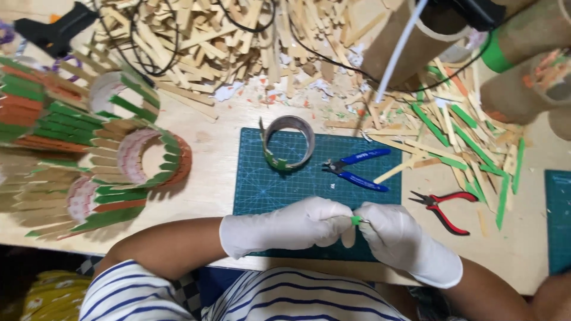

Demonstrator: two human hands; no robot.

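Both my hands wear white gloves and meet over the near edge of a teal cutting mat [262,184]. My left hand [285,226] and my right hand [404,241] pinch a small green stick piece [356,220] between their fingertips. A pale wooden stick end hangs just below the fingers. Farther back on the mat stands a cardboard tape ring [289,142] with a few green and plain sticks stuck to its side. Blue-handled cutters [357,169] lie to the right of the ring.
Red-handled pliers [446,205] lie right of the mat. Finished rings clad in green, orange and plain sticks [89,154] crowd the left. A heap of wooden sticks [208,35], cardboard tubes [523,77], a black glue gun [56,27] and loose green sticks [470,137] fill the back.
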